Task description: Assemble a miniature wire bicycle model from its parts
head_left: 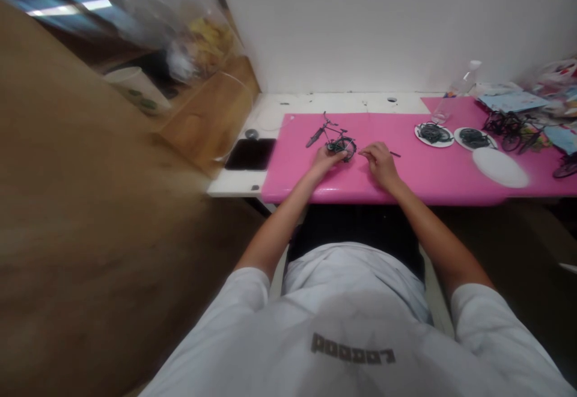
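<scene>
A small dark model bicycle (pixel 331 132) is tilted above the pink sheet (pixel 406 171), its handlebar pointing up and away to the left. My left hand (pixel 326 160) grips it near the rear wheel, thumb along the wheel's lower edge. Just right of that wheel, my right hand (pixel 378 161) is closed in a pinch, with a thin dark tool (pixel 395 154) sticking out to the right of it. Whatever sits between the right fingertips is too small to make out.
Two white plates of dark parts (pixel 421 135) (pixel 457 138) and a blank white plate (pixel 500 167) lie to the right. Behind are a clear bottle (pixel 453 99) and more model bicycles (pixel 511 138). A black phone-like slab (pixel 250 154) lies left.
</scene>
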A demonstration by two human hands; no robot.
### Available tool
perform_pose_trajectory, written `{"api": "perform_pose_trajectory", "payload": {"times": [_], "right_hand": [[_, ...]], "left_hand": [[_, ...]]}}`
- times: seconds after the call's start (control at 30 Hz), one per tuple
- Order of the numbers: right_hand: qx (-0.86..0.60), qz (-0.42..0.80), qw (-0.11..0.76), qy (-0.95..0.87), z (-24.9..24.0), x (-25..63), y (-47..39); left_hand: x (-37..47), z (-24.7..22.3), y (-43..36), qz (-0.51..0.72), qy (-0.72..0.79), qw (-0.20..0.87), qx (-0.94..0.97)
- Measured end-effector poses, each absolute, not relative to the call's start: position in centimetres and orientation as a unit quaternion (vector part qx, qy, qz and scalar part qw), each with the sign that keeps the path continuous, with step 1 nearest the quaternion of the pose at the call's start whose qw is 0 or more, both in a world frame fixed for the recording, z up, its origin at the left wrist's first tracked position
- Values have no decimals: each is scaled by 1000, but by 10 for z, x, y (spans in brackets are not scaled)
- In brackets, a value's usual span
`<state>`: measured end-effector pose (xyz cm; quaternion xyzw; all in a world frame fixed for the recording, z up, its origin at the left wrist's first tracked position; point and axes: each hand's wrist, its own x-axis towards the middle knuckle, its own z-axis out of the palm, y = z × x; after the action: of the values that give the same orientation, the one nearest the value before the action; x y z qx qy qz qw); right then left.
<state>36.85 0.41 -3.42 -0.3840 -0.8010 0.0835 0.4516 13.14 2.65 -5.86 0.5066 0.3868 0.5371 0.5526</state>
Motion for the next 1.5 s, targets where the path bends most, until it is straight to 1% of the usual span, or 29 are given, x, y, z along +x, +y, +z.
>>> {"api": "perform_pose_trajectory", "payload": {"times": [0.1,0.27,0.4,0.6,0.83,0.97,1.3,1.5], "right_hand": [[-384,65,450,-804,-32,368,4],[-403,58,420,-811,-30,365,-1],[-401,62,400,-822,-29,365,-3],[-363,24,405,-839,-21,367,-3],[-333,-34,414,-847,-12,367,-5],[-323,-43,417,-848,-7,367,-6],[-330,-61,437,-835,-4,362,-10],[-329,-44,431,-839,4,362,-14]], "left_hand": [[132,-54,23,530,403,542,513],[135,-50,22,504,352,542,573],[137,-48,23,491,356,531,592],[133,-43,23,487,323,543,603],[130,-26,14,480,306,567,595],[129,-20,12,478,304,585,580],[126,-23,16,469,300,566,608],[126,-19,13,470,282,581,602]]}}
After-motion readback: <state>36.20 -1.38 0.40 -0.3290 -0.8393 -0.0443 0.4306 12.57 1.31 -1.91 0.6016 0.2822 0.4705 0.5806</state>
